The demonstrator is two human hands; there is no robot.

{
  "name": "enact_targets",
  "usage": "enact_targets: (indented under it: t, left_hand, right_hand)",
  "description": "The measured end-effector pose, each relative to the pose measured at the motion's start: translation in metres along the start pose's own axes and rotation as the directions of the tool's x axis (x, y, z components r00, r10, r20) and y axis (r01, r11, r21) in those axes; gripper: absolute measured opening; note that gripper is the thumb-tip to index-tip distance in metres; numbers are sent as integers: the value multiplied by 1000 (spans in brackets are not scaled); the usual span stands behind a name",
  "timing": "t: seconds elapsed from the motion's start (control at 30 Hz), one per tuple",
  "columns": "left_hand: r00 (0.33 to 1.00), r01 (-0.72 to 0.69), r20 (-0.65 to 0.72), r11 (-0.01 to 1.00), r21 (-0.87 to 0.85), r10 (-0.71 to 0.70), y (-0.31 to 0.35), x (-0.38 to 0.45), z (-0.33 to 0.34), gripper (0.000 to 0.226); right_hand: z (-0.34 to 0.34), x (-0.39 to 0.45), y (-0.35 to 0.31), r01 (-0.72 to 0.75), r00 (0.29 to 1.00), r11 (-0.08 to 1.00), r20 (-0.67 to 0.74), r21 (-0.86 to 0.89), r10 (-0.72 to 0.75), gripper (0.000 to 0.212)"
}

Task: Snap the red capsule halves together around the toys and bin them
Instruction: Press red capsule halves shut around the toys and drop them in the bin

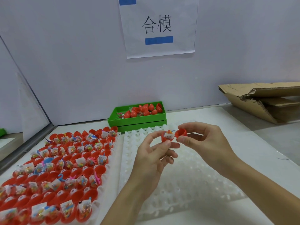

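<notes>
My left hand (154, 153) pinches a red capsule half (167, 137) that holds a small bagged toy with an orange piece sticking out. Just to its right, my right hand (203, 140) grips an empty red capsule half (181, 134), its open side turned toward the filled half. The two halves are close together but apart. Both hands hover above a white plastic tray (186, 176). At the back stands a green bin (138, 120) with several closed red capsules (142, 110) inside.
On the left, a white tray holds rows of red capsule halves with bagged toys (65, 159), plus one blue half (48, 160). Flattened cardboard (263, 101) lies at the back right. A paper sign (158, 26) hangs on the wall.
</notes>
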State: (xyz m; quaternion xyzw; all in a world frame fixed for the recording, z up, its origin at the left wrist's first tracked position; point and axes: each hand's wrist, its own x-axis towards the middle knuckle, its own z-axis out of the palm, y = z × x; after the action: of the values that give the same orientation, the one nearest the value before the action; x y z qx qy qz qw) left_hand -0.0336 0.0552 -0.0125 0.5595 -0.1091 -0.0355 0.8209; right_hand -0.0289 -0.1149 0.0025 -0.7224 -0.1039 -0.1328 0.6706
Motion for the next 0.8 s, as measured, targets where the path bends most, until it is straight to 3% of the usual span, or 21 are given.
enact_targets:
  t: [0.23,0.8]
  left_hand:
    - [997,-67,-25,982,176,73,-6,1,1,37]
    - [990,-138,67,973,184,128,-7,0,-4,28]
  right_hand:
    - [0,-2,-4,73,997,996,45,-60,-70,34]
    - [-3,0,-1,150,984,984,107,-95,-139,43]
